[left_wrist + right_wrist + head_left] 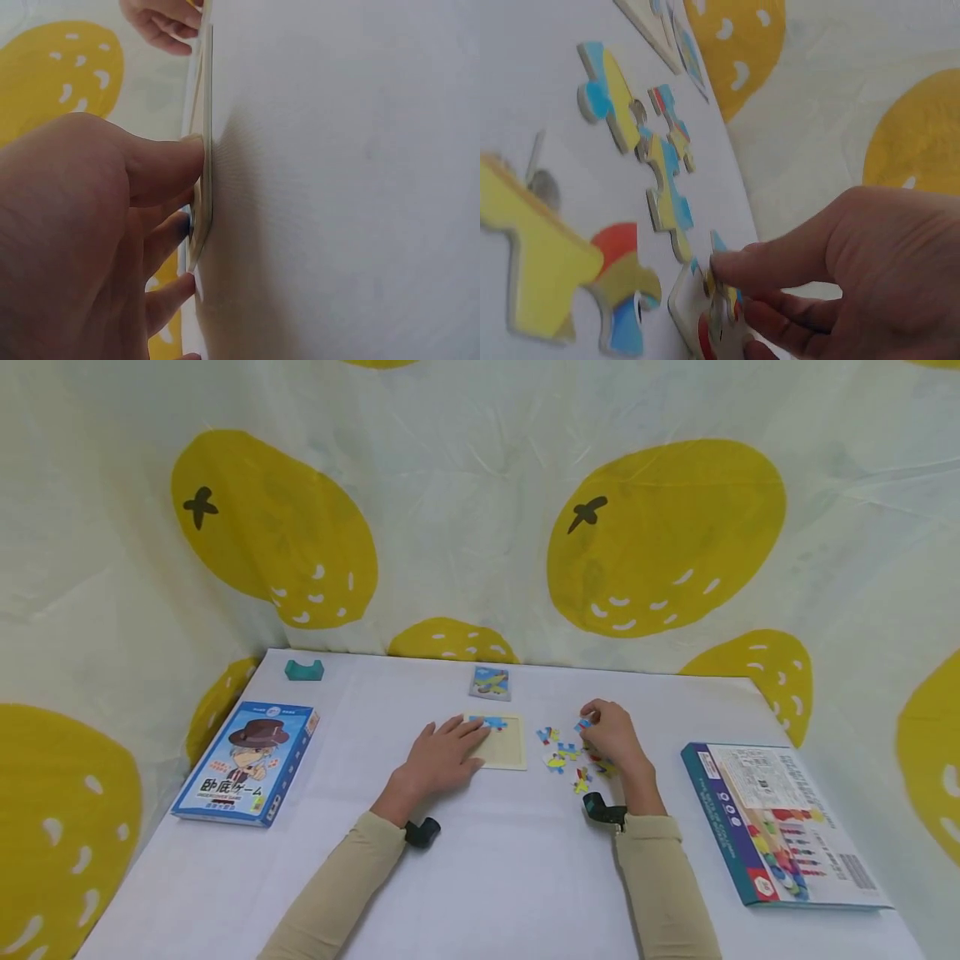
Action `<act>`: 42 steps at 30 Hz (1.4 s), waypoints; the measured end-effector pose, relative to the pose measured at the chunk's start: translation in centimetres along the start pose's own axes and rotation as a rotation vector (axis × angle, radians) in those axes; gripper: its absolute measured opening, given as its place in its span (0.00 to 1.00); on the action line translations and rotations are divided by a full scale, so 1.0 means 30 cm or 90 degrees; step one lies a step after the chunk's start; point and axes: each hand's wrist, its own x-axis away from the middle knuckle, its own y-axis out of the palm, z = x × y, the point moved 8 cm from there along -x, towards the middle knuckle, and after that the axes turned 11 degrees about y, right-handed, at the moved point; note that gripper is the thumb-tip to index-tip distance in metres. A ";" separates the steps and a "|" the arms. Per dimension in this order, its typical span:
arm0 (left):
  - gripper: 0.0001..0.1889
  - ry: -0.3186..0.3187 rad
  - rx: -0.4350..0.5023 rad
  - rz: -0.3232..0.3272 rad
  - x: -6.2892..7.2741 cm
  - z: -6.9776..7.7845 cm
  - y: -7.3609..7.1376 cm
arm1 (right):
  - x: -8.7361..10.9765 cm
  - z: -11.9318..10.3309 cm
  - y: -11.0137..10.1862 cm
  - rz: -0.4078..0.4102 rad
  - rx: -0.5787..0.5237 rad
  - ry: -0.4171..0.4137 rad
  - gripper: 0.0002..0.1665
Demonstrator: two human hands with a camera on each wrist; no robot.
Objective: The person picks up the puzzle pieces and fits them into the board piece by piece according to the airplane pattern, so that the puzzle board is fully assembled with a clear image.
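A square wooden puzzle tray (512,753) lies mid-table, with blue puzzle pieces (497,723) along its top edge. My left hand (441,758) rests over the tray's left side, fingers extended and spread; in the left wrist view its thumb touches the tray's rim (208,97). To the right of the tray, my right hand (617,737) pinches a puzzle piece (582,724) with blue on it, between thumb and fingers. Several loose puzzle pieces (556,763), coloured yellow, blue and red, lie beside and below that hand. Some are partly hidden by it.
Behind the tray lies a small picture card or box (491,683) showing an airplane. A blue game box (251,764) is at left, a green U-shaped block (304,671) at back left. A large flat box (783,827) sits at right. Patterned cloth (465,527) hangs behind the table.
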 end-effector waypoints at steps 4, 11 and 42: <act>0.32 0.003 -0.006 -0.001 -0.004 0.005 0.005 | 0.004 0.003 0.007 -0.003 -0.008 0.032 0.20; 0.32 -0.005 -0.012 -0.003 -0.001 -0.003 0.010 | 0.010 -0.025 0.011 0.014 -0.035 0.008 0.13; 0.31 -0.010 -0.008 -0.002 -0.005 -0.005 0.007 | 0.051 -0.282 0.198 -0.008 -0.232 -0.042 0.08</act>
